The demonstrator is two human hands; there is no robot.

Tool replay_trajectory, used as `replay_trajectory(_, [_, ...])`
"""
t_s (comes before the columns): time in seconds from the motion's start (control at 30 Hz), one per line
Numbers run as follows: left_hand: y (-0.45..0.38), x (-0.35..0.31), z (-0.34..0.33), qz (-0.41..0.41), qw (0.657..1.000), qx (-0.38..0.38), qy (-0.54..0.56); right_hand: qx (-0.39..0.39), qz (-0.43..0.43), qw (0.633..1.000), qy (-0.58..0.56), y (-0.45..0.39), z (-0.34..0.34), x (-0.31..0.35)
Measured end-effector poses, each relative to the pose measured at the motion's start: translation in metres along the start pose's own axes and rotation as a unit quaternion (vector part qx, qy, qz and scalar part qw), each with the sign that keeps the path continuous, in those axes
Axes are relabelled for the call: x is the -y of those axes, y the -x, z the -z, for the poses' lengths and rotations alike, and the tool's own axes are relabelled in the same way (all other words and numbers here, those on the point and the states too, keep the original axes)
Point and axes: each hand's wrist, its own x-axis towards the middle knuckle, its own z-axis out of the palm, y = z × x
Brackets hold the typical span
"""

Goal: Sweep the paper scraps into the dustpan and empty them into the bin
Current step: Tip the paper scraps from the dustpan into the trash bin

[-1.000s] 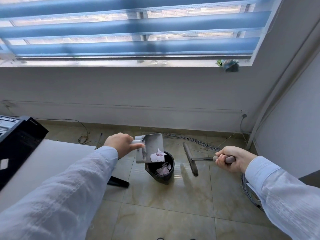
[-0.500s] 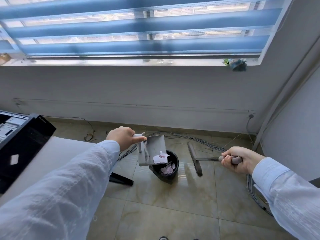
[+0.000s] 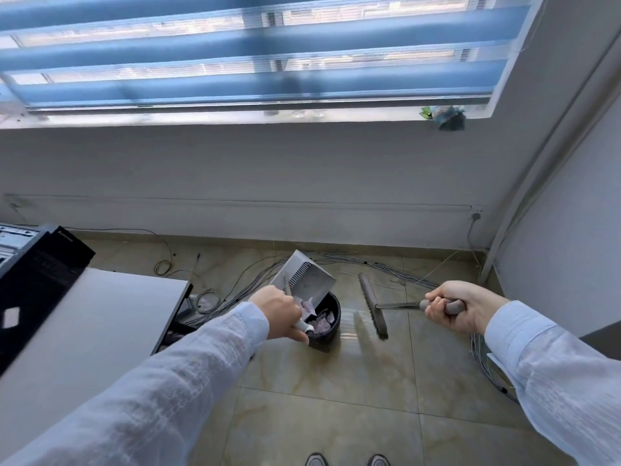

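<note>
Over the small black bin (image 3: 327,326) on the tiled floor (image 3: 336,415), the person's left hand (image 3: 280,314) is wrapped tight around the pale handle of the grey dustpan (image 3: 307,280); the pan is tipped up steeply, its far edge raised toward the wall and its near end hanging over the bin's rim; a few paper scraps (image 3: 308,306) cling at the low end of the pan, and more pinkish-white scraps lie inside the bin just below them; to the right, the right hand (image 3: 460,309) is curled in a fist about the grey grip of the brush (image 3: 373,306), whose thin shaft runs leftward to a long head held just beside the bin, apart from it, with its shadow on the glossy tile beneath; both arms wear pale blue sleeves (image 3: 168,391); at the left stands a grey table (image 3: 84,331) with a black computer case (image 3: 37,264) on its far corner; bundles of grey cables (image 3: 379,264) trail along the floor at the foot of the wall; blue blinds (image 3: 252,52) cover the window above; the toes of two shoes (image 3: 347,460) show at the near edge.
</note>
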Motion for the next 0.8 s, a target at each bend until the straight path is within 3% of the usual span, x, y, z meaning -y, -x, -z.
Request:
replay_trajectory(0.2, [0.004,-0.023,-0.016,-0.103,0.993,0.027,-0.057,-0.011,0.002,1.0,-0.01,0.004,0.001,0.0])
replay_trajectory(0.53, [0.012,-0.04,-0.022,-0.185,0.972,0.064,-0.133,-0.013,0.001,1.0,-0.003,0.002,0.0,0.002])
replay_trajectory(0.8, [0.017,-0.035,-0.035,-0.182,0.969,0.089,-0.139,0.001,-0.002,1.0,0.004,-0.003,0.003,0.002])
